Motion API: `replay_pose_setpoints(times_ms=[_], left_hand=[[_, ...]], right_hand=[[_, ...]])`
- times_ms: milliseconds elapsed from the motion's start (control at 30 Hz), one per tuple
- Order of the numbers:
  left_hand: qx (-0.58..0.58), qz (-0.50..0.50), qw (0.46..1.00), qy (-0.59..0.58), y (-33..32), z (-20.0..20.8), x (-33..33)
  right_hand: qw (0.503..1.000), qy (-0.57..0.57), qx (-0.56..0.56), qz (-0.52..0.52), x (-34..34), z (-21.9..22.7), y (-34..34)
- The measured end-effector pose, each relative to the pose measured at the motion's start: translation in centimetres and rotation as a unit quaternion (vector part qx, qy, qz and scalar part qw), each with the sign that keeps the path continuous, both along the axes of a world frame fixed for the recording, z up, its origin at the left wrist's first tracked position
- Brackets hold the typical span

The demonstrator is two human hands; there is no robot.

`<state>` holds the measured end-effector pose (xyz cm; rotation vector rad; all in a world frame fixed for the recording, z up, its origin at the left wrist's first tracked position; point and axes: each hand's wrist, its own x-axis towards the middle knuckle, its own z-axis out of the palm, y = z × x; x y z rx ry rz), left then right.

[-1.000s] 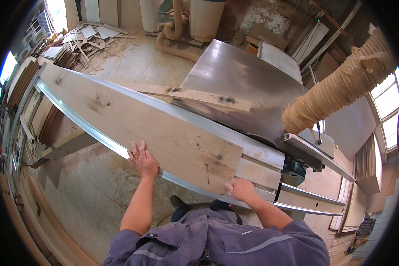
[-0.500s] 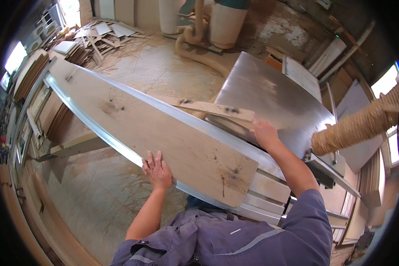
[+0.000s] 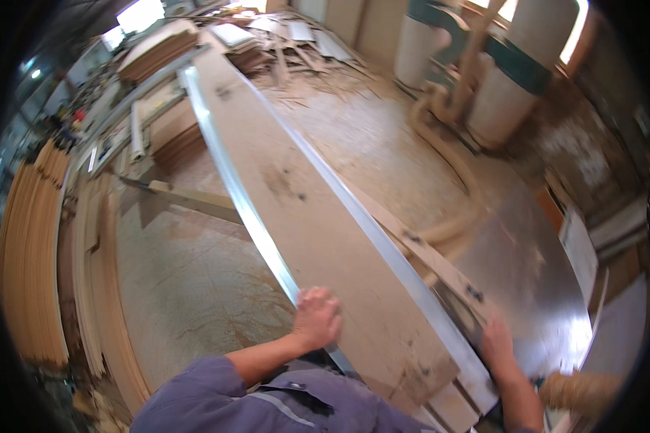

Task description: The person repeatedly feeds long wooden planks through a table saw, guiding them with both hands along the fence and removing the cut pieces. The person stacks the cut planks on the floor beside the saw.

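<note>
A long brown board [image 3: 318, 238] lies along the metal-edged sliding table [image 3: 247, 209] of a saw, running away to the far left. My left hand [image 3: 318, 319] is closed at the table's near edge, its knuckles up and its fingers curled over the side of the board. A narrow wooden strip [image 3: 440, 265] with dark knots lies beyond the board, beside the steel saw table [image 3: 534, 267]. At the near end of that strip, my right hand [image 3: 497, 345] is closed on it; its fingertips are partly hidden and slightly blurred.
A ribbed dust hose [image 3: 578, 393] is at the lower right. Dust-collector bags [image 3: 509, 101] with a floor hose [image 3: 458, 173] stand at the back. Scrap wood [image 3: 289, 47] is heaped far off; stacked strips [image 3: 36, 252] line the left. A beam [image 3: 202, 202] juts from the sliding table.
The view has swung to the right and tilted. My left hand has gone from spread fingers on the board's edge to a closed grip. My right hand stays at the strip's end.
</note>
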<state>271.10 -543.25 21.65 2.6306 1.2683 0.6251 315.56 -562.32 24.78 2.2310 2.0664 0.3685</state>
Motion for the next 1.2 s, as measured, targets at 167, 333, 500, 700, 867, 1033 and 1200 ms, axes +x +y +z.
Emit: replay_pose_setpoints(times_ms=[167, 333, 500, 700, 867, 1033, 1200], left_hand=[[0.001, -0.212, 0.956, -0.203, 8.9, 0.6, 12.3], [-0.079, -0.307, 0.948, -0.037, 13.2, 3.3, 22.5], [-0.169, -0.344, 0.918, 0.098, 13.6, 0.6, 27.0], [-0.11, -0.337, 0.932, 0.083, 13.6, -0.8, 29.8], [-0.105, -0.351, 0.926, 0.088, 13.9, -2.0, 31.4], [-0.084, -0.361, 0.928, 0.045, 15.6, 3.5, 30.5], [-0.057, -0.187, 0.921, -0.338, 18.8, 9.7, 25.3]], right_hand=[[0.997, -0.025, -0.049, -0.058, 4.4, -3.7, -2.7], [0.986, -0.013, -0.136, -0.091, 4.0, -1.0, -1.4], [0.97, 0.017, -0.204, -0.131, 4.5, 1.0, -0.8], [0.924, 0.081, -0.307, -0.213, 6.6, 4.3, 0.4], [0.994, -0.027, -0.106, 0.013, 0.1, 9.8, 5.9], [0.954, 0.1, -0.215, -0.185, -0.4, 13.5, 9.2], [0.954, 0.106, -0.231, -0.161, 1.9, 25.7, 9.9]])
